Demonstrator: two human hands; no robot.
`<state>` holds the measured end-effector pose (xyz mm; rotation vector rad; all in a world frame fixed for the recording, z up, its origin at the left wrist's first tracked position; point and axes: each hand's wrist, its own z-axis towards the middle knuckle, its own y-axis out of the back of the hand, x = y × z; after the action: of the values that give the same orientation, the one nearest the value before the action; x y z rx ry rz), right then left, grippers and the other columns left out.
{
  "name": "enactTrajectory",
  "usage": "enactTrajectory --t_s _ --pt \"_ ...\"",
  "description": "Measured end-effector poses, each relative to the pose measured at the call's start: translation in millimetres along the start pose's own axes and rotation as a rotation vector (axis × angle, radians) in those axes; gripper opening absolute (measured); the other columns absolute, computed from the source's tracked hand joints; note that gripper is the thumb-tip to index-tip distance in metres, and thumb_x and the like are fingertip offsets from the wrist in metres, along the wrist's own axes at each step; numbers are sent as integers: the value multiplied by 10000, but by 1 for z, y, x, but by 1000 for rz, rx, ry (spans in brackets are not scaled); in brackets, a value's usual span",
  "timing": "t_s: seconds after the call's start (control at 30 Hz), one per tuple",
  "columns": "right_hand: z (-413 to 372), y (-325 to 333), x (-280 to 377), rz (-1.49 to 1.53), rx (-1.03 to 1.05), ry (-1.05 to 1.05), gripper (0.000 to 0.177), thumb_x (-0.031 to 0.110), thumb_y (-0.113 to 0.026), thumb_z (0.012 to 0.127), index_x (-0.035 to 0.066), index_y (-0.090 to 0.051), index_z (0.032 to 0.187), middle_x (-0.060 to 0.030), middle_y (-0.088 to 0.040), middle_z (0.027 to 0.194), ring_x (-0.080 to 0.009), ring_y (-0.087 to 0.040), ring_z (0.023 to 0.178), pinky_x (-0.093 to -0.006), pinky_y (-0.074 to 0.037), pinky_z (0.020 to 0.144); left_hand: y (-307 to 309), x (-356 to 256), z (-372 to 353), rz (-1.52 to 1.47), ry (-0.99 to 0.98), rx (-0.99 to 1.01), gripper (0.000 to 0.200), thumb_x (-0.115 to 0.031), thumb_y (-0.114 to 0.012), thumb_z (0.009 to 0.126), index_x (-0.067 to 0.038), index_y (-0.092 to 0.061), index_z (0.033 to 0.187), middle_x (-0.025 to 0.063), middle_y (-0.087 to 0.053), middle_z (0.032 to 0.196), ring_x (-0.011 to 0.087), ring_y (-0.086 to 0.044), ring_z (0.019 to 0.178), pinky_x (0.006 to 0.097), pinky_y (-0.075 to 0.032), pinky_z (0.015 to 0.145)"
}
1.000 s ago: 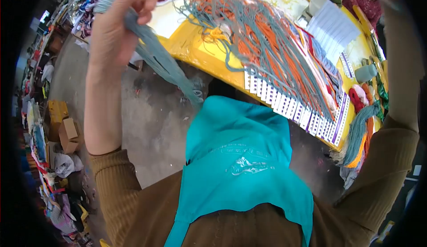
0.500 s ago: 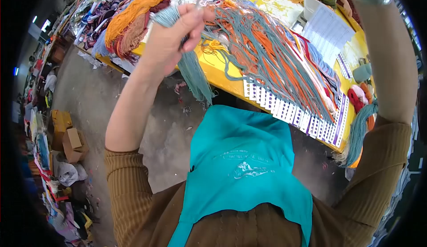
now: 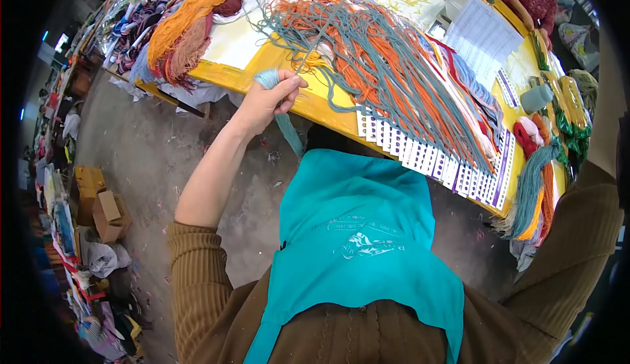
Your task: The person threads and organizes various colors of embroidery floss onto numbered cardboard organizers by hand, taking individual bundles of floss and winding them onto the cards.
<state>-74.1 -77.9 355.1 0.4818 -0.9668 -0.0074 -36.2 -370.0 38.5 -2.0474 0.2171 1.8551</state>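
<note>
Head view: the concrete floor is seen to the left, with cardboard boxes left on it. The yellow table is slanted across the upper half. A teal apron is worn over a brown ribbed top. On the table, blue-grey and orange strands are spread in a long fan, their lower ends laid over a row of dotted white cards at the front edge. Orange yarn is piled at the table's left; a printed sheet is placed beyond the fan. The left hand is held near the front edge, closed around a pale blue-grey skein, its tail hung below the fist. Between thumb and fingers a thin strand is pinched, drawn upward across the fan. The right hand is cut off; its grip cannot be told.
</note>
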Motion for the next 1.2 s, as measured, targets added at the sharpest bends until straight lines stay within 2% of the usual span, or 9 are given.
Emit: enactTrajectory --t_s 0.23,0.33,0.5,0.6,0.67,0.77,0.87,1.0,1.2 --pt "-8 21 -4 -91 34 -22 145 90 -531 946 29 -662 946 -9 -554 705 -46 -369 450 -170 -317 406 -10 -21 2 -1 -252 -162 430 -233 -552 976 -30 -504 1352 110 -528 1363 25 -416 585 171 -320 499" --pt "-13 21 -10 -117 111 -76 135 89 -542 945 34 -665 961 3 -544 707 -32 -347 443 -162 -295 389 -15 -45 7 -214 -320 25 451 -268 -532 980 -30 -498 1362 124 -522 1388 36 -402 584 168 -323 507" --pt "-25 -9 -66 -112 647 231 172 130 -521 968 45 -670 963 2 -569 713 -27 -333 447 -172 -267 380 -67 -76 16 -200 -384 61 430 -237 -591 958 21 -562 1301 13 -617 859 43 -517 610 176 -381 525" --pt "-49 -33 -69 219 534 -319 198 137 -482 990 52 -654 1036 -15 -649 762 -52 -357 449 -203 -275 389 -98 -80 17 -61 -389 -52 427 -178 -613 937 36 -556 1303 8 -613 818 44 -538 612 178 -392 519" --pt "-62 -35 -86 366 451 -403 213 168 -477 1002 64 -657 1051 -32 -677 804 -62 -373 458 -197 -302 409 -100 -78 20 4 -264 10 303 -150 -608 930 20 -619 1180 3 -610 781 46 -519 583 182 -386 497" --pt "-76 -23 -131 289 361 -152 247 234 -510 996 30 -633 1065 -15 -657 876 -45 -377 507 -167 -315 481 -93 -73 13 88 -133 76 184 -166 -566 965 -6 -646 1007 4 -582 736 52 -483 553 190 -348 467" --pt "-103 -62 -162 129 62 -411 253 239 -539 916 66 -723 927 -8 -657 870 -50 -446 507 -188 -333 494 -87 -68 7 -49 -278 26 210 -207 -572 981 -10 -645 973 -11 -598 736 30 -514 570 173 -355 466" --pt "-135 -134 -169 617 284 -630 220 253 -560 921 89 -706 900 24 -583 686 -40 -440 526 -194 -325 477 -92 -72 4 -58 -262 -14 222 -217 -552 993 -12 -639 991 -5 -607 755 31 -489 553 173 -335 460" --pt "-162 -46 -213 344 297 -596 240 272 -629 920 45 -703 896 65 -457 608 -17 -341 525 -212 -231 459 -21 -50 -2 48 -256 -342 192 -216 -544 984 -48 -633 1012 36 -599 875 41 -421 520 169 -240 437"
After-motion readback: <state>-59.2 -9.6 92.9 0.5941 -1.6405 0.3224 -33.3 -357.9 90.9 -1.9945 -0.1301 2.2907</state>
